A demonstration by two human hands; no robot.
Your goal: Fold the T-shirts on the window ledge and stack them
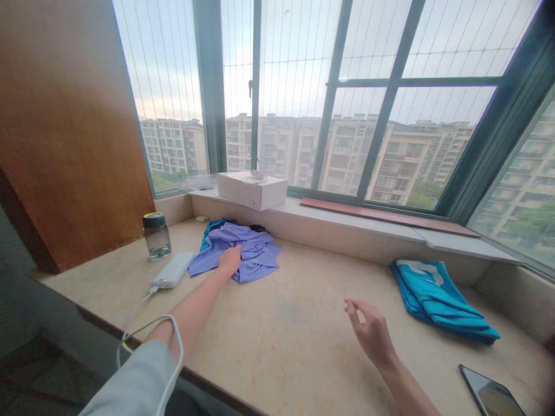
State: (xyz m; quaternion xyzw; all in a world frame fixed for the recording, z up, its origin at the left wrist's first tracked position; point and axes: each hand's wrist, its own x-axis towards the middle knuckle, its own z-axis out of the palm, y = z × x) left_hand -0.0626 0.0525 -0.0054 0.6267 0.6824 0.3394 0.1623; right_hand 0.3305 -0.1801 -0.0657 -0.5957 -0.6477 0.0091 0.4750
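Note:
My left hand (229,259) reaches far out and rests on a crumpled lavender shirt (247,249) at the back left of the stone ledge (295,323); its fingers curl into the cloth. A teal garment (213,226) peeks out behind the lavender one. My right hand (369,329) hovers over the bare middle of the ledge with loosely spread fingers and nothing in it. A folded teal shirt (437,294) lies to the right, apart from both hands.
A white power bank (173,270) with a cable (143,323) and a small jar (156,234) stand left of the shirts. A white box (251,189) sits on the window sill. A phone (492,397) lies at the near right edge.

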